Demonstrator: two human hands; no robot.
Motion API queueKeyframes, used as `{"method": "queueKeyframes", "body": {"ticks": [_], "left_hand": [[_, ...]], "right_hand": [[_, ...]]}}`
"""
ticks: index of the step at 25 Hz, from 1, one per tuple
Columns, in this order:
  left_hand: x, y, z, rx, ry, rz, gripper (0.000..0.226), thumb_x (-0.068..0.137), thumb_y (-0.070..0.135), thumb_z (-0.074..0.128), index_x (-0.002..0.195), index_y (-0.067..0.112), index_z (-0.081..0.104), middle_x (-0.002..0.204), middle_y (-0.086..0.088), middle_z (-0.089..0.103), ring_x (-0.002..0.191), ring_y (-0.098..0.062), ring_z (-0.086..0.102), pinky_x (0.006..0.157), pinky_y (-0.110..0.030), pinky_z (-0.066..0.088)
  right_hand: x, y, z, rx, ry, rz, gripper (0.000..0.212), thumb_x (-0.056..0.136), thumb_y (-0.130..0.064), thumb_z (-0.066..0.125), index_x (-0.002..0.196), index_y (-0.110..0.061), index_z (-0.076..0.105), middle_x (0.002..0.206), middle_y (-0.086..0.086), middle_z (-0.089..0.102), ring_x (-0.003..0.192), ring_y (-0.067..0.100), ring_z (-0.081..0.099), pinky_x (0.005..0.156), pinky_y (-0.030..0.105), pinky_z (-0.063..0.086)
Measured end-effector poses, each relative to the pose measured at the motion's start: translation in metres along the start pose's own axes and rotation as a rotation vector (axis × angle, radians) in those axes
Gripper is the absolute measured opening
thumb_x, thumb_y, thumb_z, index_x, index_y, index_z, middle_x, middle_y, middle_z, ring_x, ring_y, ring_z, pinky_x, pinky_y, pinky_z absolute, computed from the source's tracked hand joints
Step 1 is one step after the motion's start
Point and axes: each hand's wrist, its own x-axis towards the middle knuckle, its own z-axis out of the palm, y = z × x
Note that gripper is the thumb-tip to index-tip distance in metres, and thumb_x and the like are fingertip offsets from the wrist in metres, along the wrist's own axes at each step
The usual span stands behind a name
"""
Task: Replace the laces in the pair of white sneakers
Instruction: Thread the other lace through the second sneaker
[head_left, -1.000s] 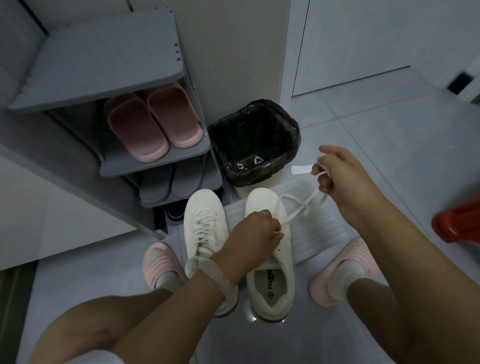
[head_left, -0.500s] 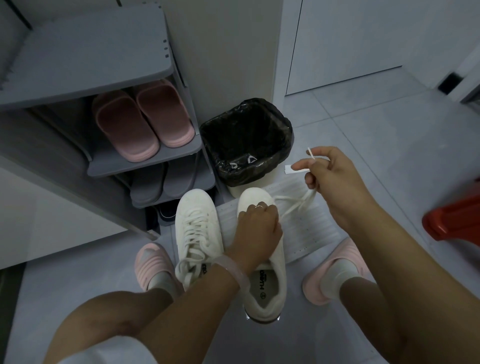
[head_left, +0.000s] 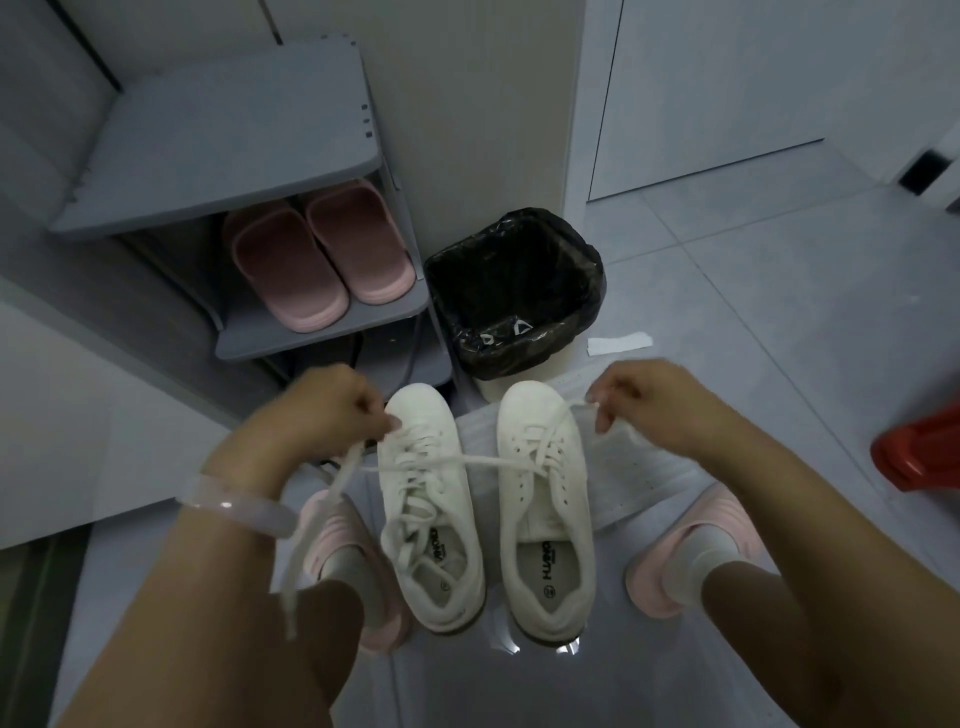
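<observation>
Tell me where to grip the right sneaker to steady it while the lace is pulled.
Grip the right sneaker at its heel collar, from above and behind. The heel faces the person and stands open and bare, while the lace crosses the front eyelets, stretched between the left hand and right hand.

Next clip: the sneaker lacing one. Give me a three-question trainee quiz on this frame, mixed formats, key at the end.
1. True or false: both hands pinch ends of the lace threaded in the right sneaker.
2. What lines the trash bin? A) black bag B) newspaper C) nothing
3. Fill in: the slippers on the shoe rack are ____.

Key: 1 true: left hand and right hand each hold an end. 2 A. 3 pink.
</observation>
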Motion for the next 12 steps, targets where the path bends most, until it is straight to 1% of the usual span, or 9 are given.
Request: {"method": "queueKeyframes", "body": {"ticks": [1,2,3,5,6,7,8,10,12], "left_hand": [[0.003,0.004,0.010,0.042,-0.042,0.018,0.025,0.084,0.030,0.065,0.065,0.015,0.060,0.064,0.002,0.053,0.063,-0.013,0.049,0.055,-0.023,0.036],[0.006,0.010,0.019,0.037,-0.017,0.044,0.020,0.084,0.031,0.064,0.073,0.015,0.062,0.068,0.003,0.053,0.069,-0.013,0.050,0.057,-0.023,0.036],[0.011,0.017,0.028,-0.004,0.027,0.066,0.017,0.084,0.031,0.064,0.083,0.014,0.064,0.074,0.002,0.054,0.075,-0.015,0.052,0.061,-0.023,0.038],[0.017,0.033,0.045,-0.052,0.115,0.136,0.019,0.085,0.031,0.063,0.096,0.015,0.065,0.090,0.000,0.057,0.089,-0.018,0.055,0.077,-0.027,0.044],[0.018,0.040,0.054,-0.030,0.150,0.186,0.020,0.086,0.030,0.061,0.098,0.016,0.065,0.097,-0.002,0.058,0.095,-0.018,0.055,0.085,-0.031,0.044],[0.018,0.048,0.062,-0.014,0.169,0.235,0.019,0.087,0.029,0.059,0.098,0.015,0.067,0.100,-0.003,0.059,0.098,-0.019,0.055,0.089,-0.035,0.044],[0.017,0.056,0.071,-0.013,0.145,0.277,0.019,0.088,0.026,0.057,0.097,0.013,0.068,0.101,-0.004,0.062,0.098,-0.019,0.056,0.089,-0.035,0.045],[0.012,0.070,0.093,-0.056,0.016,0.357,0.021,0.088,0.019,0.054,0.096,0.010,0.071,0.099,-0.007,0.068,0.092,-0.020,0.061,0.084,-0.033,0.048],[0.011,0.077,0.111,-0.096,-0.073,0.366,0.024,0.086,0.013,0.052,0.099,0.011,0.072,0.098,-0.008,0.070,0.091,-0.021,0.063,0.081,-0.032,0.050]], "right_hand": [[-0.001,0.002,0.010,-0.177,-0.128,-0.055,0.021,0.090,-0.009,0.049,0.082,-0.022,0.063,0.069,-0.012,0.064,0.068,0.004,0.053,0.062,0.007,0.039],[-0.003,0.004,0.020,-0.315,-0.216,-0.093,0.020,0.090,-0.009,0.049,0.083,-0.022,0.063,0.071,-0.012,0.063,0.072,0.004,0.054,0.068,0.010,0.041],[-0.006,0.007,0.029,-0.412,-0.263,-0.113,0.018,0.090,-0.010,0.049,0.086,-0.021,0.063,0.075,-0.011,0.063,0.074,0.005,0.054,0.073,0.016,0.044],[-0.011,0.010,0.039,-0.481,-0.276,-0.120,0.014,0.088,-0.010,0.049,0.088,-0.016,0.062,0.084,-0.005,0.066,0.077,0.009,0.054,0.076,0.024,0.046],[-0.013,0.011,0.042,-0.476,-0.271,-0.120,0.013,0.088,-0.010,0.048,0.087,-0.016,0.061,0.087,-0.003,0.068,0.077,0.011,0.055,0.076,0.026,0.047],[-0.013,0.012,0.043,-0.468,-0.265,-0.123,0.013,0.088,-0.011,0.048,0.087,-0.016,0.060,0.089,-0.002,0.069,0.078,0.012,0.056,0.076,0.027,0.047],[-0.013,0.012,0.044,-0.462,-0.256,-0.131,0.013,0.089,-0.011,0.048,0.087,-0.017,0.059,0.090,-0.001,0.069,0.079,0.013,0.056,0.076,0.028,0.048],[-0.014,0.013,0.046,-0.461,-0.219,-0.148,0.013,0.089,-0.013,0.046,0.091,-0.016,0.059,0.092,0.003,0.068,0.081,0.017,0.057,0.077,0.032,0.049],[-0.016,0.016,0.053,-0.480,-0.180,-0.158,0.016,0.091,-0.015,0.043,0.096,-0.013,0.058,0.094,0.008,0.065,0.084,0.023,0.059,0.076,0.034,0.050]]}}
